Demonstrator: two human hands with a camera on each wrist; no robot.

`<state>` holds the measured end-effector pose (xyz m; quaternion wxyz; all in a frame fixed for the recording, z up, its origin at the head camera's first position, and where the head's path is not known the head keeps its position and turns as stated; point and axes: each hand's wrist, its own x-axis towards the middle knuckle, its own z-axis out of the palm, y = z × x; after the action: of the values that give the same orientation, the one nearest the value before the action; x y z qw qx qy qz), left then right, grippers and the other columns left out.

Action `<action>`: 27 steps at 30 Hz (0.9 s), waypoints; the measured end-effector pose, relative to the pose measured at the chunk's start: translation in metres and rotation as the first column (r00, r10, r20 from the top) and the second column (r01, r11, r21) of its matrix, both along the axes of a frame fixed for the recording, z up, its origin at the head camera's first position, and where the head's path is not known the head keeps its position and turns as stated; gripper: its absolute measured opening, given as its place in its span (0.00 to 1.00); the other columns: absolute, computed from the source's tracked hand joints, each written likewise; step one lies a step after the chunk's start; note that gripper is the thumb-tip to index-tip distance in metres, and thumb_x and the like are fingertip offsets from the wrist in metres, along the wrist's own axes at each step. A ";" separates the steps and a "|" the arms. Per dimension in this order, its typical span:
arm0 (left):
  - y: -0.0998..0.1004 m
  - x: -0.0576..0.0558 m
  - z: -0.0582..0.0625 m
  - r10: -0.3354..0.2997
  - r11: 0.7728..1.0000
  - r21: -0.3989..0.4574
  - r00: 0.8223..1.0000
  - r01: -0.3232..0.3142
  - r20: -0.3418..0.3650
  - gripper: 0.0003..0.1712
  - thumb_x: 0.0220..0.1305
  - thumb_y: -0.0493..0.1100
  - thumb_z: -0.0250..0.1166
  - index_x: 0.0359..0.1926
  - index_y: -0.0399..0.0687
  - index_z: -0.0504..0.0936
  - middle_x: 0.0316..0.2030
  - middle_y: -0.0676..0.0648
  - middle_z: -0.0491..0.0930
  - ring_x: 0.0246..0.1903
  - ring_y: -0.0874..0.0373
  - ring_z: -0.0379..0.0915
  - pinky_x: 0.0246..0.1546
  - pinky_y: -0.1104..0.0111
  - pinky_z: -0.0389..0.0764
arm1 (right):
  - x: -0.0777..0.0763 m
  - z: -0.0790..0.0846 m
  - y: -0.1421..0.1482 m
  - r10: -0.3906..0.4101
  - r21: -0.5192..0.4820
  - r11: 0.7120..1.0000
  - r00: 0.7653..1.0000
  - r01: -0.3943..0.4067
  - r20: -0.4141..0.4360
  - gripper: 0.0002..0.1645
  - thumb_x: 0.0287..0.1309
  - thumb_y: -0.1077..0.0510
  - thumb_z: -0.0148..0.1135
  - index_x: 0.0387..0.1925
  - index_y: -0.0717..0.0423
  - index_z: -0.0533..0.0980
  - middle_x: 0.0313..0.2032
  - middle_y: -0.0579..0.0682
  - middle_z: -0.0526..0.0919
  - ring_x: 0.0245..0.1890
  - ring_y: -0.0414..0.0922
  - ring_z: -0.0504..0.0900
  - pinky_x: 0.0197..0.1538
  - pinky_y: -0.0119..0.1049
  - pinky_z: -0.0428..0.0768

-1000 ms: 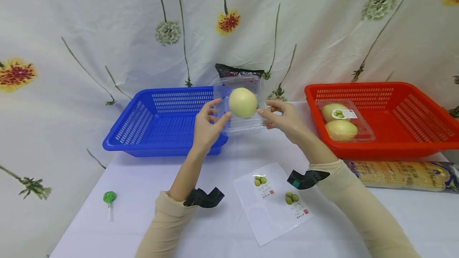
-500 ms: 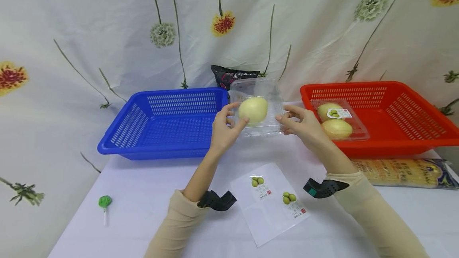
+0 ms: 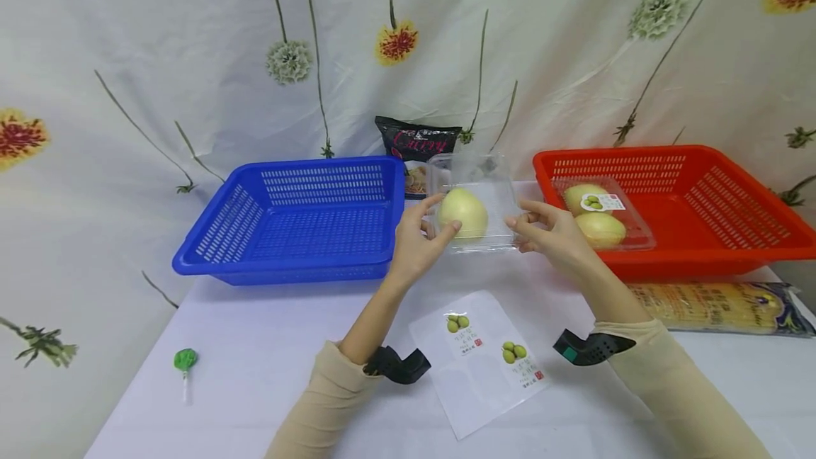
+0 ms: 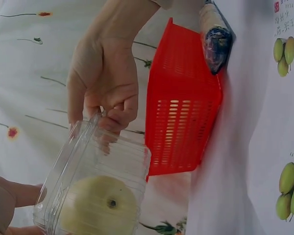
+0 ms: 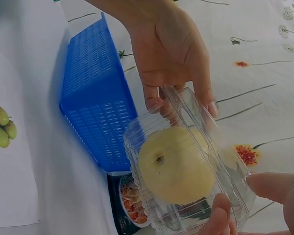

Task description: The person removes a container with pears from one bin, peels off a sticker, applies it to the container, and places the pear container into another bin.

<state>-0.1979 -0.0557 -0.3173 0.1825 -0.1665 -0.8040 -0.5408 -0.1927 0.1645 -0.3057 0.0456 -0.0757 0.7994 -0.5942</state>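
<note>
A clear plastic clamshell box is held up in the air between both hands, with one pale yellow-green pear inside. The left hand pinches its left edge, thumb on the near side. My right hand pinches the right edge between thumb and fingers. In the left wrist view the pear shows its dark blossom end through the ribbed plastic, and the right hand grips the far rim. The right wrist view shows the box's rims lying together and the left hand on them.
A blue basket stands at left. At right, a red basket contains a labelled box with two pears. A noodle packet, sticker sheet, green lollipop and black curry packet lie around.
Both hands have carried the box rightward and lower, from before the blue basket to the space between the baskets. The pear has shifted inside it. More of the curry packet shows.
</note>
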 end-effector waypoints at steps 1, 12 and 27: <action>0.001 0.000 -0.001 -0.006 1.000 -0.015 1.000 0.006 0.005 0.30 0.52 0.38 0.67 0.57 0.32 0.74 0.31 0.38 0.72 0.19 0.64 0.60 0.18 0.76 0.63 | 0.000 -0.002 0.001 0.000 0.004 1.000 1.000 0.000 0.007 0.42 0.62 0.50 0.58 0.69 0.66 0.55 0.40 0.54 0.70 0.30 0.35 0.77 0.39 0.25 0.79; 0.008 -0.001 -0.017 -0.020 0.983 -0.181 0.992 0.042 0.125 0.35 0.54 0.41 0.67 0.62 0.32 0.69 0.45 0.34 0.74 0.23 0.60 0.62 0.25 0.74 0.66 | -0.002 -0.024 0.011 -0.031 0.022 0.999 0.997 0.030 0.065 0.41 0.62 0.50 0.59 0.68 0.67 0.56 0.39 0.54 0.70 0.29 0.35 0.78 0.39 0.25 0.79; 0.011 -0.001 -0.031 0.004 0.955 -0.293 0.980 0.055 0.198 0.36 0.56 0.42 0.64 0.64 0.33 0.65 0.54 0.30 0.71 0.44 0.43 0.71 0.47 0.52 0.73 | -0.004 -0.042 0.006 0.006 0.075 0.997 0.996 -0.013 0.093 0.38 0.66 0.55 0.53 0.69 0.70 0.51 0.40 0.57 0.68 0.35 0.43 0.75 0.41 0.26 0.79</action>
<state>-0.1993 -0.0450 -0.3480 0.0681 -0.1483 -0.8879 -0.4302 -0.1969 0.1709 -0.3480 0.0884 -0.0502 0.8180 -0.5662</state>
